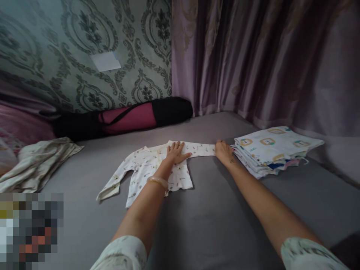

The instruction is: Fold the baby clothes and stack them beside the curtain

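A small white long-sleeved baby shirt [146,161] with a scattered print lies spread on the grey bed sheet [208,221]. My left hand [176,152] rests flat on its upper right part, near the shoulder, fingers spread. At the end of the right sleeve, my right hand [224,152] is closed on the cuff, and that sleeve is stretched straight out sideways. The other sleeve slants down to the left. Just beyond my right hand sits a stack of folded cloths [270,146], the top one white with an orange and green print.
A long black and dark pink bag [126,120] lies along the patterned wall. Crumpled pale cloth [42,163] is at the left. Purple curtains [239,56] hang behind the stack. The lower left corner is pixelated.
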Demonstrator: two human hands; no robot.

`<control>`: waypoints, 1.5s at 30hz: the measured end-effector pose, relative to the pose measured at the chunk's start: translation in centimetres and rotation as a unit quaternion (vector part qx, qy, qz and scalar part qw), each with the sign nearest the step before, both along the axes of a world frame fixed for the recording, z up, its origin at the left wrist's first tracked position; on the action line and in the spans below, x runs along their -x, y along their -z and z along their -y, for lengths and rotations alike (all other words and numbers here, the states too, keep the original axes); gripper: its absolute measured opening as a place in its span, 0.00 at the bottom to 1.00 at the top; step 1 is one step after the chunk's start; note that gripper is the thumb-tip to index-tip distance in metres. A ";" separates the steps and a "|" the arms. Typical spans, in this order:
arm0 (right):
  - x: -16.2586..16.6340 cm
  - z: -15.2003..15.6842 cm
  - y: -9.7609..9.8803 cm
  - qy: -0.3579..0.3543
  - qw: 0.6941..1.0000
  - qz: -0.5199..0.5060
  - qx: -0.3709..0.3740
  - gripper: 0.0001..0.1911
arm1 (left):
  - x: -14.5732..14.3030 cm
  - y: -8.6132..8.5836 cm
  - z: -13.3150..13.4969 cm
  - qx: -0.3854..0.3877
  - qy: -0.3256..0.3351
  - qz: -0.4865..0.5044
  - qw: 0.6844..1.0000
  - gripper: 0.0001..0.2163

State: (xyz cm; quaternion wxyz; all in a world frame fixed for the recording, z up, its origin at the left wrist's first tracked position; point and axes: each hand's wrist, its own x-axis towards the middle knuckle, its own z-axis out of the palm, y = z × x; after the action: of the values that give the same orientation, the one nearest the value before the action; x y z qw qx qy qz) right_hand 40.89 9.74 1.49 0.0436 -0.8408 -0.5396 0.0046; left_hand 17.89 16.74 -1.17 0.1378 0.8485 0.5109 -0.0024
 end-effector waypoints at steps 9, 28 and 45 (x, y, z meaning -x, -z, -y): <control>9.3 -2.5 0.7 -0.295 0.947 -0.099 -0.080 0.25 | -0.2 0.2 0.0 0.010 -0.003 -0.032 0.999 0.37; 1.0 1.1 3.0 -0.109 0.994 0.007 -0.002 0.30 | -0.2 0.1 0.4 0.010 -0.009 0.014 1.000 0.43; 7.6 -2.4 -0.2 -0.168 0.984 -0.012 -0.064 0.26 | 27.9 -3.6 9.3 -0.065 -0.414 0.129 0.899 0.24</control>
State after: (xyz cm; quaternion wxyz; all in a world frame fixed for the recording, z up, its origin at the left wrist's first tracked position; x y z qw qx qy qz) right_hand 33.26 12.17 1.69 0.1022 -0.7337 -0.6716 -0.0125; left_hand -10.03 7.47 2.41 0.1352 0.5604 0.7929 0.1973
